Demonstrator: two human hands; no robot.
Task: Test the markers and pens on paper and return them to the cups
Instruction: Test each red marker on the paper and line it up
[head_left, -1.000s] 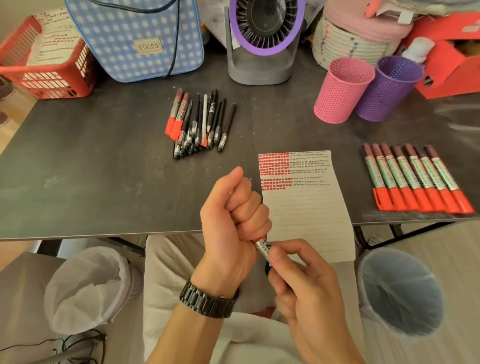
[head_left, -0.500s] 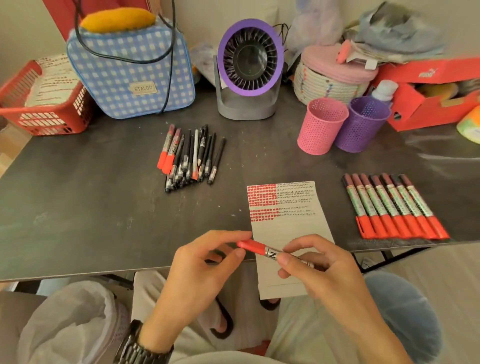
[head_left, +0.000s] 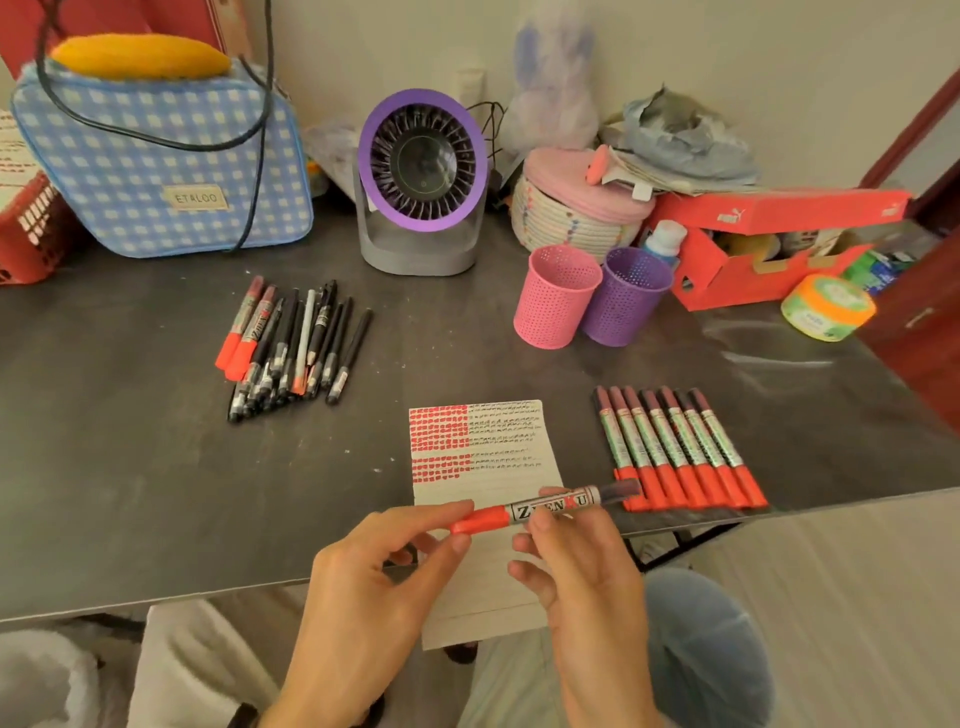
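Rightward the marker (head_left: 545, 512) had swung since half a second before; from the head view it lay level just above the paper's (head_left: 483, 467) blank lines, left hand (head_left: 374, 587) pinching its red end, right hand (head_left: 582, 582) pinching the barrel; testing seemed in hand; next, likely a straight pull to uncap; pink cup (head_left: 556, 304) and purple cup (head_left: 623, 296) stood well beyond.

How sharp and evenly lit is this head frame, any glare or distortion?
Head view: even soft light; the red-capped silver marker reads sharp; pale glare streaks on the dark grey table; corners smeared, the white bin bag blurred; wide-angle bowing at edges.
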